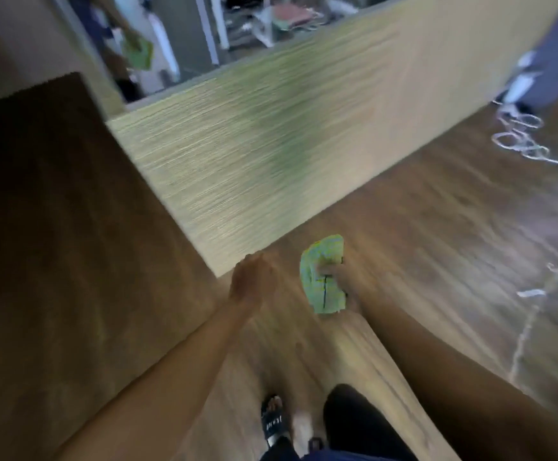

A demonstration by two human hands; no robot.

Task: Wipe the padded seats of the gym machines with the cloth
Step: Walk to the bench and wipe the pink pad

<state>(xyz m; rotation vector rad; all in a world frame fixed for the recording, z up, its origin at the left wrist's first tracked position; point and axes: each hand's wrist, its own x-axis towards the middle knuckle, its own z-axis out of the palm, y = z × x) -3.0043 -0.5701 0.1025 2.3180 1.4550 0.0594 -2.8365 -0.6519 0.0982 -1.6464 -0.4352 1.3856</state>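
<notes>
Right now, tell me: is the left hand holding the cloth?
No, the green cloth is bunched in the right hand; the left hand is empty.

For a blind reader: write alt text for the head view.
Blurred downward view: the right hand grips a bunched green cloth, the left hand is empty, above a wooden floor beside a pale wall panel.

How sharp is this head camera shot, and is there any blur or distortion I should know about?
Head view: heavy motion blur streaks the wood floor and pale wall panel; the green cloth in the right hand reads fairly clearly, while the left hand is smeared; wide-angle bending tilts the wall line; the left corner is dark.
</notes>
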